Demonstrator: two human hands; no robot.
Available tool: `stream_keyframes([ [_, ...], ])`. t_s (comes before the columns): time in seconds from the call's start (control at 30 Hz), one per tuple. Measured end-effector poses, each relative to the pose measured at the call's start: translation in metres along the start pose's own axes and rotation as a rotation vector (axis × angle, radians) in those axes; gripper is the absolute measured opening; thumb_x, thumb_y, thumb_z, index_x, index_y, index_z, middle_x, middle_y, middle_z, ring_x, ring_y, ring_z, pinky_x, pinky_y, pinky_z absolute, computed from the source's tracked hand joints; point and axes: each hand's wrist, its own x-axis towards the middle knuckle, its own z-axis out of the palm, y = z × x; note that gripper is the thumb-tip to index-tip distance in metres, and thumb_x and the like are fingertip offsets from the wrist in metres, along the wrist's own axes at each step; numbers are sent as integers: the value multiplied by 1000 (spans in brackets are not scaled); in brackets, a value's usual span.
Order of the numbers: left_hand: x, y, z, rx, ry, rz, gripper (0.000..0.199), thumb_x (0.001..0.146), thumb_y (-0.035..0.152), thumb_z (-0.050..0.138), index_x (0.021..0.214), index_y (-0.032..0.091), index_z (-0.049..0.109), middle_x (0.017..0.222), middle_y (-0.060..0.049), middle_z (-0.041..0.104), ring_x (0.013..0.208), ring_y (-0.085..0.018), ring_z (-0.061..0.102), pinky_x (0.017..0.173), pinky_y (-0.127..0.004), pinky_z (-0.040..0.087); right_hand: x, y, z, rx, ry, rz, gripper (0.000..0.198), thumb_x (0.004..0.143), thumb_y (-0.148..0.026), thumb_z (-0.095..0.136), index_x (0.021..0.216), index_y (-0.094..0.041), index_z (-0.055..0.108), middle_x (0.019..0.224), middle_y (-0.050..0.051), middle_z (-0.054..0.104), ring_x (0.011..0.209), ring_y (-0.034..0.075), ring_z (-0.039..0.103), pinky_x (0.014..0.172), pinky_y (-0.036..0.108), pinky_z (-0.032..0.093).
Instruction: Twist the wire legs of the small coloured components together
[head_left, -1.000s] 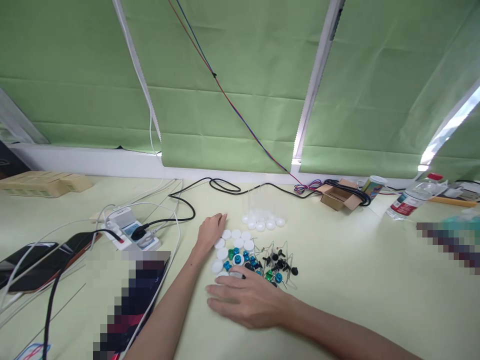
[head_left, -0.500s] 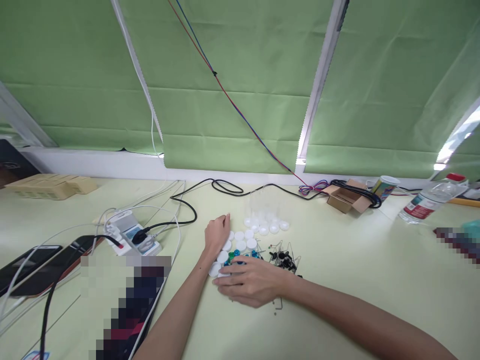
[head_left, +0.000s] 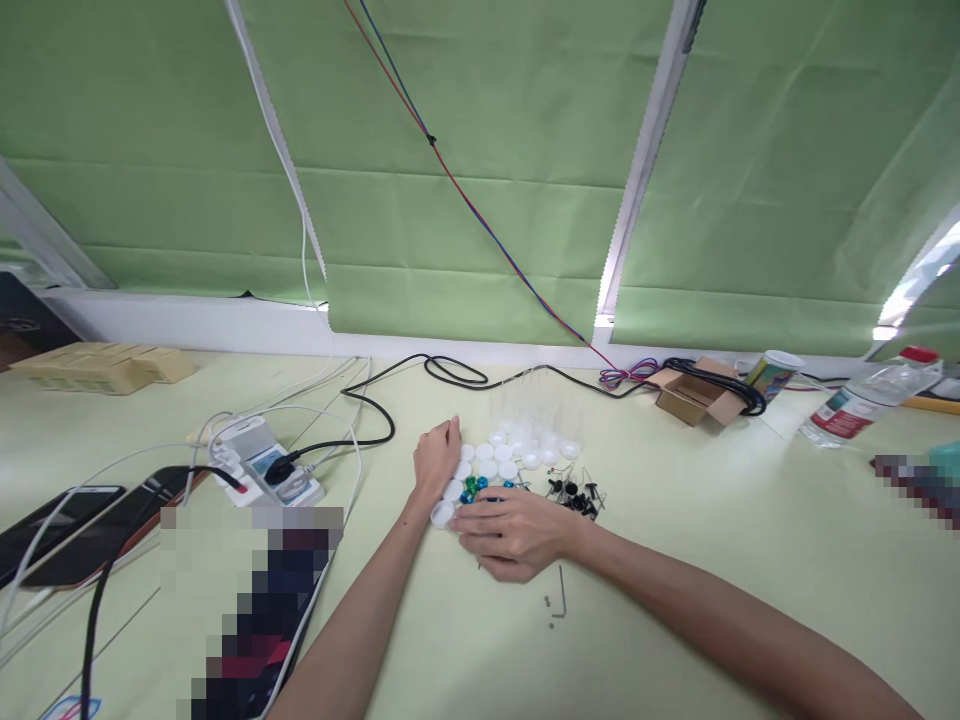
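Observation:
White round caps (head_left: 487, 468) lie in a cluster on the pale table, with several blue and green pieces (head_left: 472, 484) among them. My left hand (head_left: 437, 458) rests on edge along the cluster's left side, close to the caps; its fingers are mostly hidden. Stretched flat, my right hand (head_left: 514, 535) lies across the near side of the cluster, its fingertips by a white cap (head_left: 442, 514). It covers part of the blue pieces. Just beyond, clear cups with white bases (head_left: 536, 445) stand together. Black-headed pieces with thin metal stems (head_left: 574, 495) are heaped beyond my right wrist.
An L-shaped hex key (head_left: 562, 595) and tiny bits lie nearer me. A power strip (head_left: 262, 465) with cables and phones (head_left: 60, 515) are at left. At back right are an open cardboard box (head_left: 694, 395), a can (head_left: 772, 375) and a water bottle (head_left: 862, 400).
My right hand has slid away from me and slightly right, and the near caps have moved in with it. The hex key now shows more fully. My left hand has barely moved.

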Motion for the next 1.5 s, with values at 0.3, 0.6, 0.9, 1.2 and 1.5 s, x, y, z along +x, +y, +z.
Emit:
stream_keyframes([
  [0.3, -2, -2, -4, -63, -19, 13, 50, 96, 46, 28, 67, 22, 61, 69, -5, 69, 73, -22, 62, 62, -29, 35, -7, -41, -49, -31, 67, -25, 34, 95, -32, 48, 110, -7, 65, 131, 15, 59, 124, 23, 52, 104, 36, 43],
  [0.6, -3, -1, -1, -30, -38, 13, 51, 96, 48, 28, 65, 23, 60, 72, -6, 69, 75, -24, 62, 60, -29, 35, -37, -71, -43, 185, 1, 146, 39, 96, -41, 48, 112, -8, 63, 130, 16, 60, 129, 21, 47, 105, 37, 41],
  [0.9, -4, -2, -2, 2, -43, 15, 51, 96, 47, 28, 67, 23, 62, 72, -6, 70, 75, -24, 63, 61, -30, 36, -30, -36, -23, -25, 60, 116, 27, 98, -30, 46, 110, -16, 65, 135, 10, 58, 131, 19, 46, 108, 38, 39],
  [1.2, -3, -1, -2, 28, -48, 20, 52, 96, 47, 28, 70, 23, 64, 74, -7, 71, 78, -24, 64, 63, -30, 37, -28, -9, -9, -117, 71, 139, 25, 100, -30, 46, 108, -14, 64, 135, 10, 58, 129, 19, 48, 106, 37, 41],
  [1.5, -4, -1, -2, 32, -48, 25, 50, 96, 47, 28, 68, 22, 62, 75, -7, 71, 77, -24, 63, 62, -30, 35, -23, -17, -20, -102, 61, 117, 31, 98, -37, 48, 109, -13, 64, 136, 12, 57, 131, 22, 46, 107, 39, 39],
])
